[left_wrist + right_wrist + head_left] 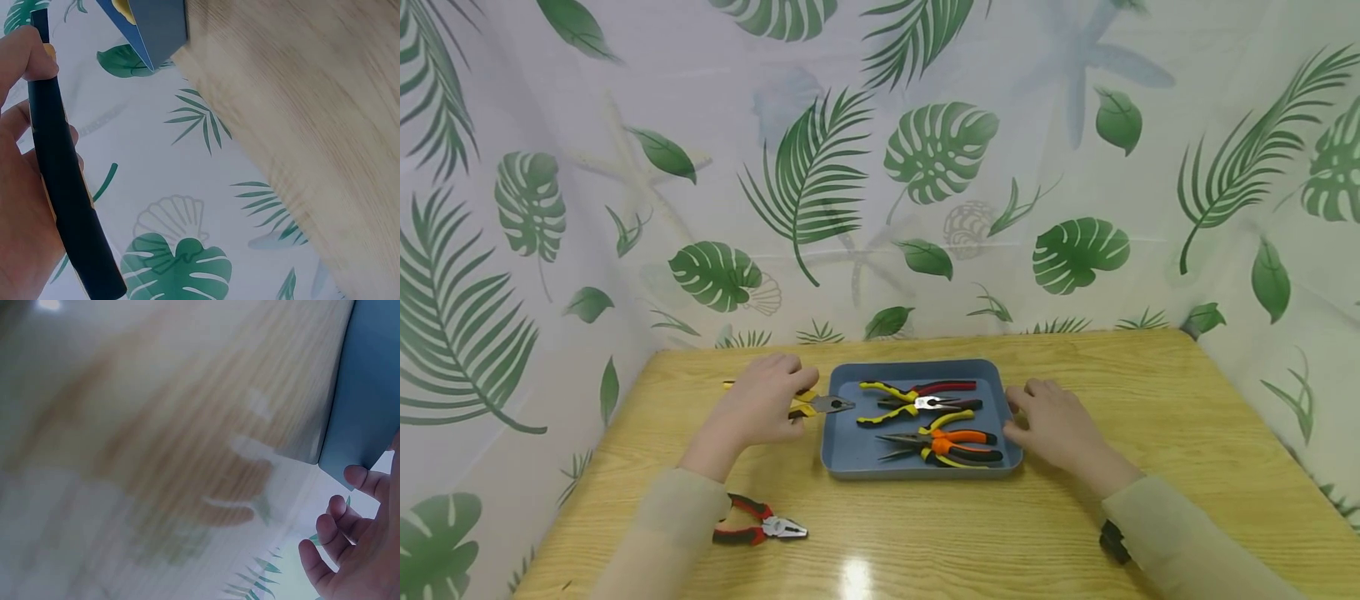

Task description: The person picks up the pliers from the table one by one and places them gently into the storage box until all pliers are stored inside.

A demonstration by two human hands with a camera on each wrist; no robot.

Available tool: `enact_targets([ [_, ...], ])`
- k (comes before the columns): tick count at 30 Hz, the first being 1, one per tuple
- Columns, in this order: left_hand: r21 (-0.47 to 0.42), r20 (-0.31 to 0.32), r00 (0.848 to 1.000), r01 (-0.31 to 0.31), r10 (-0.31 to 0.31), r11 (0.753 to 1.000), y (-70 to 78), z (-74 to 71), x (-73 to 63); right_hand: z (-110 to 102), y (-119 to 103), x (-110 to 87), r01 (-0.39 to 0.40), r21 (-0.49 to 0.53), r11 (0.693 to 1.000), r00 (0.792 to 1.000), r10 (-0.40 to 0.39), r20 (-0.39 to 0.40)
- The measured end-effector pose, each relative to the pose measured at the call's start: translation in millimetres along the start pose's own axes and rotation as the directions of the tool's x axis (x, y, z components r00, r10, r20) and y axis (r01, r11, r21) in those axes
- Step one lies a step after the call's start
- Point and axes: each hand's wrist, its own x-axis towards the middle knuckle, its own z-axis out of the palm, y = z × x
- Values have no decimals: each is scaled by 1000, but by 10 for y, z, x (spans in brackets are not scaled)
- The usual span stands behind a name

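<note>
My left hand point(763, 402) grips combination pliers point(829, 404) with yellow and black handles, their grey head pointing right to the tray's left rim. A dark handle point(72, 181) of them shows in the left wrist view. The blue-grey tray point(842, 442) holds several pliers, among them silver-headed pliers point(928, 402) with yellow and black handles and long-nose pliers point(940, 444) with orange and black handles. At the tray's right side is my right hand point(1056, 423). In the right wrist view a fingertip touches the tray wall point(365, 394), the other fingers loosely bent.
Combination pliers point(767, 527) with red and black handles lie on the wooden table point(940, 533), in front of the tray and to its left, partly behind the left sleeve. A leaf-patterned cloth point(850, 208) hangs along the table's back edge. A dark object point(1114, 542) is by the right sleeve.
</note>
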Motion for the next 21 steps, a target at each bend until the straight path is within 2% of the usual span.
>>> enact_targets([
  [13, -36, 19, 1000, 8, -7, 999, 121, -2, 178, -5, 1, 5, -3, -10, 1000, 1000, 3, -3],
  [21, -27, 6, 1000, -13, 13, 1000, 217, -12, 284, -11, -12, 2, 6, -9, 1000, 1000, -6, -3],
])
